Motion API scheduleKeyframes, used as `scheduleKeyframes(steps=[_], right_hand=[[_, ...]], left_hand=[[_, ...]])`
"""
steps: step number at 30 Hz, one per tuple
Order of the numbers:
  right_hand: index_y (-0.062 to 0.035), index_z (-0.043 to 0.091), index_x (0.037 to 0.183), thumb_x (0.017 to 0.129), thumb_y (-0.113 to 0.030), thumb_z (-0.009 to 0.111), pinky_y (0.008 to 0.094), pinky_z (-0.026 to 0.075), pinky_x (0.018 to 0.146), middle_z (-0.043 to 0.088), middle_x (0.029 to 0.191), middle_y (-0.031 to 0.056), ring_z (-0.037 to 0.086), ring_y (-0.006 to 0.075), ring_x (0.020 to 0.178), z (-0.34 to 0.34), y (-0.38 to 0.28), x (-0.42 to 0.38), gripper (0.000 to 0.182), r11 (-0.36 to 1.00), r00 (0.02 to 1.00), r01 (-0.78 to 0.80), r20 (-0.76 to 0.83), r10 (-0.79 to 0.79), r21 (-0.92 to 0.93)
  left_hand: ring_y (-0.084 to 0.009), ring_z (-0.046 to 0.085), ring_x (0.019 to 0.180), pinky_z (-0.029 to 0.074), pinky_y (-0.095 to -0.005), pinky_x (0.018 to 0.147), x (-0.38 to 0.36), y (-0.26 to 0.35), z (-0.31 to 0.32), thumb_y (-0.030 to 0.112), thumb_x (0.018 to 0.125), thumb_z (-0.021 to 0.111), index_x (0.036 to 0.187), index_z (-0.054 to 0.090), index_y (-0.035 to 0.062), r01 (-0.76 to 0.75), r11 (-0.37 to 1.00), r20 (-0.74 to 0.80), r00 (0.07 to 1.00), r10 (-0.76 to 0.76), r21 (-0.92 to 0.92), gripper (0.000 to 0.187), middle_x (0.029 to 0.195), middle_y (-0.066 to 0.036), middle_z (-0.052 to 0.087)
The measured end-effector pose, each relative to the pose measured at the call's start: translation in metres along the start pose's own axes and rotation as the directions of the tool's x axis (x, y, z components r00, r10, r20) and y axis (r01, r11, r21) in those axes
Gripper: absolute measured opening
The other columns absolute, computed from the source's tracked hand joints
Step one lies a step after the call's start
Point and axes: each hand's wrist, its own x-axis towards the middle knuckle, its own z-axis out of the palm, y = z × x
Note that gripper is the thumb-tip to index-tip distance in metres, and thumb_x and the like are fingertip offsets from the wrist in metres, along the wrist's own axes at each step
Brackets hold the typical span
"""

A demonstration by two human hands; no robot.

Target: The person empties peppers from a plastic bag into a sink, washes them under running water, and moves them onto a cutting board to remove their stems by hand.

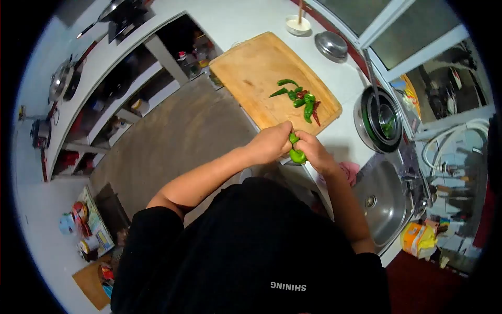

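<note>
Just in front of the cutting board's near edge, my two hands meet around a green pepper [297,156]. My left hand [269,143] is closed, its thumb and fingertips at the pepper's upper end. The fingers of my right hand [314,152] curl around the pepper from the other side. Part of the pepper is hidden between the fingers. Several green peppers [308,107] lie in a loose pile on the wooden cutting board [256,68], with dried-looking red chilies [316,113] among them.
A steel sink [384,209] is at the right, with a pink cloth [349,171] beside it. Nested bowls [361,123] with greens and a ladle stand behind. A white bowl [298,25] and a metal lid [331,46] sit at the back. Open shelves [128,94] line the left.
</note>
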Motion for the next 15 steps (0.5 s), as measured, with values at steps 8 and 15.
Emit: scheduleKeyframes(steps=[8, 15], right_hand=[[0.0016, 0.042, 0.118, 0.078, -0.01, 0.044, 0.0273, 0.045, 0.074, 0.055, 0.101, 0.01, 0.057, 0.016, 0.084, 0.029, -0.017, 0.02, 0.041, 0.975, 0.951, 0.039, 0.291, -0.103, 0.217], [-0.0039, 0.034, 0.125, 0.075, -0.008, 0.05, 0.041, 0.044, 0.078, 0.054, 0.102, 0.0199, 0.055, 0.0326, 0.089, 0.063, -0.044, 0.016, 0.053, 0.633, 0.896, 0.435, 0.238, -0.374, -0.64]], left_hand=[[-0.015, 0.049, 0.062, 0.039, -0.0281, 0.053, -0.038, -0.005, -0.032, 0.008, 0.081, 0.041, 0.095, 0.046, 0.0049, 0.236, 0.754, -0.035, 0.945, -0.324, -0.614, 0.015, 0.075, -0.005, 0.051], [-0.0097, 0.045, 0.06, 0.037, -0.0226, 0.049, -0.064, -0.011, -0.049, 0.016, 0.085, 0.044, 0.096, 0.047, 0.004, 0.348, 0.241, 0.19, 0.843, -0.503, -0.906, 0.016, 0.075, -0.003, 0.05]])
